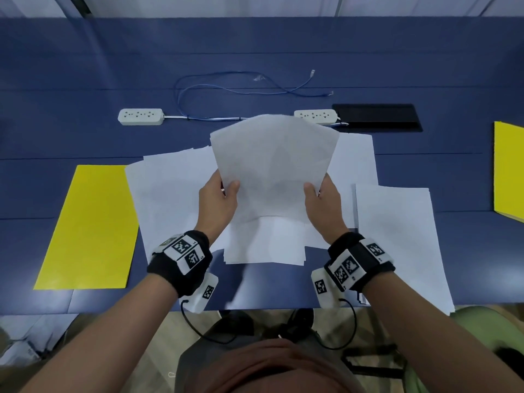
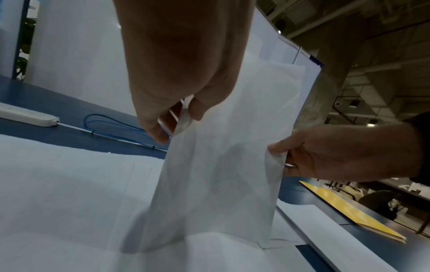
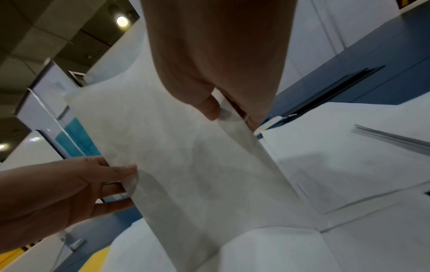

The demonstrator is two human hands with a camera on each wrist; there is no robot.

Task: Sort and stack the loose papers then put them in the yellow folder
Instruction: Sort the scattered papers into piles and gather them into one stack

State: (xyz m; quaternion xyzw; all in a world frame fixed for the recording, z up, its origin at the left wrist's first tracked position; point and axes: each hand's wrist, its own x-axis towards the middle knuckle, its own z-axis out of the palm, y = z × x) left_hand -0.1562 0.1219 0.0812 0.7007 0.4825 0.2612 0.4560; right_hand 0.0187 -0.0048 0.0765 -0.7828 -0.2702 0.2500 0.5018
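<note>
Both hands hold a thin stack of white papers (image 1: 272,165) upright, its lower edge resting on the loose sheets (image 1: 175,194) spread over the blue table (image 1: 85,80). My left hand (image 1: 219,198) pinches the stack's left edge, thumb in front; the same stack of papers (image 2: 228,156) and left hand (image 2: 177,73) fill the left wrist view. My right hand (image 1: 323,199) pinches the right edge, also seen as the right hand (image 3: 221,60) on the papers (image 3: 186,165). A yellow folder (image 1: 90,228) lies flat to the left. Another yellow folder (image 1: 509,168) lies at the right edge.
More white sheets (image 1: 397,236) lie at the right, reaching the table's near edge. Behind the papers are two white power strips (image 1: 141,116) (image 1: 314,116), a looped blue cable (image 1: 226,86) and a black panel (image 1: 377,117). A green chair (image 1: 487,330) stands at the lower right.
</note>
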